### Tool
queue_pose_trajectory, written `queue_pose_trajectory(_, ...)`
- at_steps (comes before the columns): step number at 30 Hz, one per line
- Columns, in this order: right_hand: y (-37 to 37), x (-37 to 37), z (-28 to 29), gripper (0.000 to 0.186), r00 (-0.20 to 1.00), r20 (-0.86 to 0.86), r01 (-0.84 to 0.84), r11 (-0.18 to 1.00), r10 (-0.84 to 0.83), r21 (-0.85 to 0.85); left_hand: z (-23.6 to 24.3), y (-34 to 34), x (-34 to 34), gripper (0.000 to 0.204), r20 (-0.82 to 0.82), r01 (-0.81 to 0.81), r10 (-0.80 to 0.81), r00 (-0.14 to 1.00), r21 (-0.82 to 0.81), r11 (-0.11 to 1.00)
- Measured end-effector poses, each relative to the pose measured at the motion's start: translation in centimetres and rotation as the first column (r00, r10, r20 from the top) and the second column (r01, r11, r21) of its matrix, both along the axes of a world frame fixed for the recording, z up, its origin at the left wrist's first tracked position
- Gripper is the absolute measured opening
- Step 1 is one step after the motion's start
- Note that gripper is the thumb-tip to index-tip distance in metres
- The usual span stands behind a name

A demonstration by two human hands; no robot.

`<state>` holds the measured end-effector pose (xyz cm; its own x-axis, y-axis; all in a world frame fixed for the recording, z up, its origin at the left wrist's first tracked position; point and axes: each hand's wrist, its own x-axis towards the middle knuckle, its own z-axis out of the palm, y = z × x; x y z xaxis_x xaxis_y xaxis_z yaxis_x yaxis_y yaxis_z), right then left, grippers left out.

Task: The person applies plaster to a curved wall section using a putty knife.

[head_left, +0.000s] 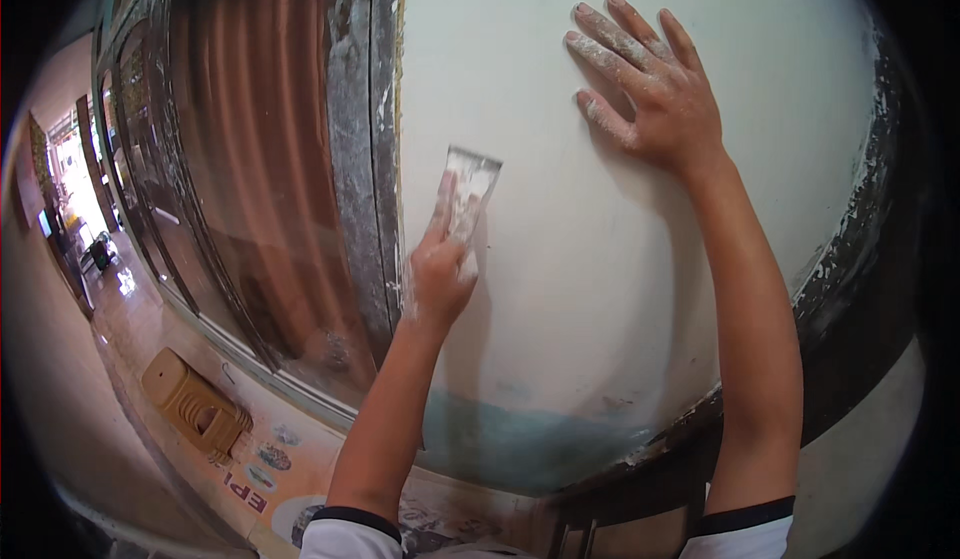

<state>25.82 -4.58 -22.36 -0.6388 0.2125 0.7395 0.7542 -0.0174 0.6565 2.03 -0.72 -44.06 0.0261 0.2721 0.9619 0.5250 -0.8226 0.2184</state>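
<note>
My left hand [440, 264] grips a putty knife [475, 184] with a blade smeared in white, held at the left part of a pale wall panel [540, 299]. White powder marks the fingers and wrist. My right hand [655, 94] is spread open on or just over the upper right of the same panel, its fingertips dusted white. The panel turns blue-green along its bottom and has a dark, white-smeared border [855, 174] on the right.
At left stand paint-marked framed glass panes [260, 149] with reddish-brown curtain behind. A brown plastic stool [190, 399] is on the floor at lower left, beside a printed sheet [270, 469]. A corridor [125, 294] runs off to a bright opening at far left.
</note>
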Motion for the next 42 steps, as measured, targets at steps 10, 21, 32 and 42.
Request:
queue_pose_trajectory(10,-0.3,-0.5,0.5,0.062,0.995,-0.098,0.016,0.999,-0.011,0.051,6.0,1.4,-0.3,0.049,0.016,-0.013,0.013,1.0,0.017,1.0)
queue_pose_trajectory(21,-2.3,3.9,5.1,0.058,0.979,-0.127,0.183,0.965,-0.16,0.189,13.6,1.4,-0.7,0.062,-0.015,-0.073,0.074,0.997,0.076,0.994)
queue_pose_trajectory(32,-2.4,4.1,5.0,0.055,0.985,-0.141,0.124,0.972,-0.097,0.198,17.6,2.7,-2.5,0.066,-0.007,-0.121,0.123,0.992,0.106,0.987)
queue_pose_trajectory(42,-2.6,4.1,5.1,0.054,0.987,-0.15,0.077,0.979,-0.049,0.191,17.8,3.5,-3.3,0.064,0.022,-0.104,0.102,0.995,0.149,0.983)
